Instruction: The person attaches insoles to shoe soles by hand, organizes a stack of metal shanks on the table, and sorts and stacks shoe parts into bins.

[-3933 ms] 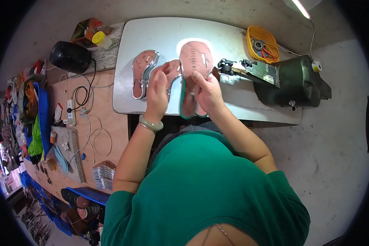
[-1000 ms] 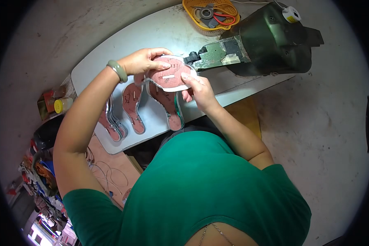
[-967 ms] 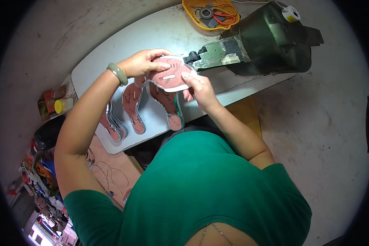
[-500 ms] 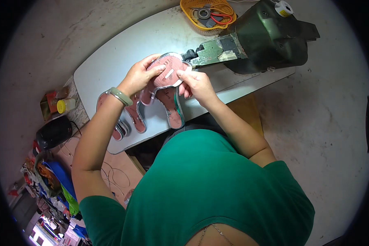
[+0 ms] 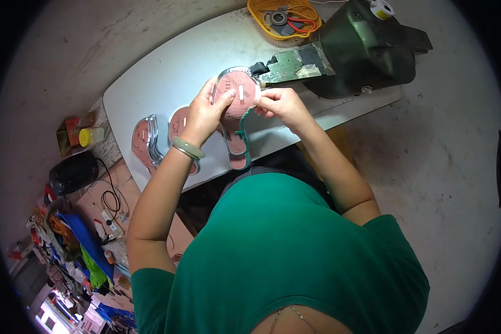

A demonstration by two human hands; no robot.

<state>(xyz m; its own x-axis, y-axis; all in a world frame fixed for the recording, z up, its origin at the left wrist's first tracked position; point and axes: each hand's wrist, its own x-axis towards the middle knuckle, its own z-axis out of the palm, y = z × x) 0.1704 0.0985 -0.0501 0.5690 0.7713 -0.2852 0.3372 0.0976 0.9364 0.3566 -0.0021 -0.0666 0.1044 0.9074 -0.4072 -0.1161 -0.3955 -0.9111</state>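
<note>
A pink shoe insole (image 5: 242,106) with a silver-and-green edge is held up at the tip of the machine arm. My left hand (image 5: 207,116) grips its left side, thumb pressed on the pink face near a small white label. At the right edge, the fingers of my right hand (image 5: 284,108) are pinched together beside a pale bit of the rim. Below the held insole lies another pink insole (image 5: 239,162) with a green edge, partly covered. To the left are a stack of silver-edged insoles (image 5: 141,139) and a further insole (image 5: 179,118) partly behind my left wrist.
A dark green machine (image 5: 367,55) with a flat green arm stands at the right of the white table (image 5: 167,72). A yellow basket (image 5: 256,10) at the back holds scissors and a tape roll. Past the left edge are a yellow-lidded jar (image 5: 89,137) and a black device (image 5: 74,177).
The held insole has turned more upright, heel end toward me. My left forearm has swung right, uncovering the left stack. My right hand has moved slightly right and up.
</note>
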